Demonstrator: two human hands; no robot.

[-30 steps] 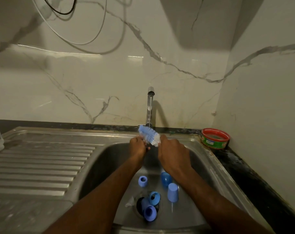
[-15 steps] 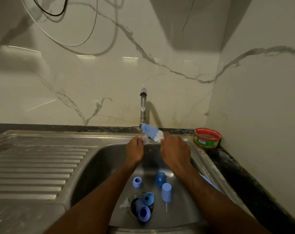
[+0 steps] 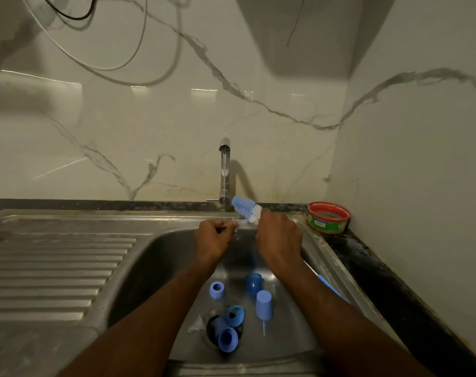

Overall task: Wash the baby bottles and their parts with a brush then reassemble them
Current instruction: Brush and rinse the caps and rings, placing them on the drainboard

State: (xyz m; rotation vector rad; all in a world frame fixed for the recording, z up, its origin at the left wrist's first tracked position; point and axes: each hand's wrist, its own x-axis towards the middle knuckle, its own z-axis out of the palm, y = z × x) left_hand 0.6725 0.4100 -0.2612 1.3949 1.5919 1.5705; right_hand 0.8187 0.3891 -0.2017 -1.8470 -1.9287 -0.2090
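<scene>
Head view, item by item. We are holding both hands out over the steel sink (image 3: 160, 257), under the tap (image 3: 224, 170), from which a thin stream of water is running. Our right hand (image 3: 279, 238) is gripping the handle of the bottle brush (image 3: 245, 208), fingers curled round it, with the blue and white bristle head sticking up and to the left, just beside the base of the tap. Our left hand (image 3: 213, 239) is pinching a small pale part (image 3: 238, 223) at its fingertips; it is too small and blurred for us to say which part. The two hands are sitting close together, the small part lying just below the bristles. In the basin below our forearms we are counting the blue bottle parts: a ring (image 3: 217, 289) standing with its opening up, a darker cap (image 3: 253, 283) beside it, a pale cup (image 3: 264, 305) resting upside down, a collar (image 3: 234, 316) tilted at the edge of the drain, and another cup (image 3: 227, 339) lying on its side over the drain hole. A clear teat (image 3: 196, 325) is lying just left of the drain. A blue strip (image 3: 330, 286) is showing behind our right forearm, mostly hidden. On the dark counter at right, a red-rimmed tub (image 3: 328, 217) is standing in the corner.
</scene>
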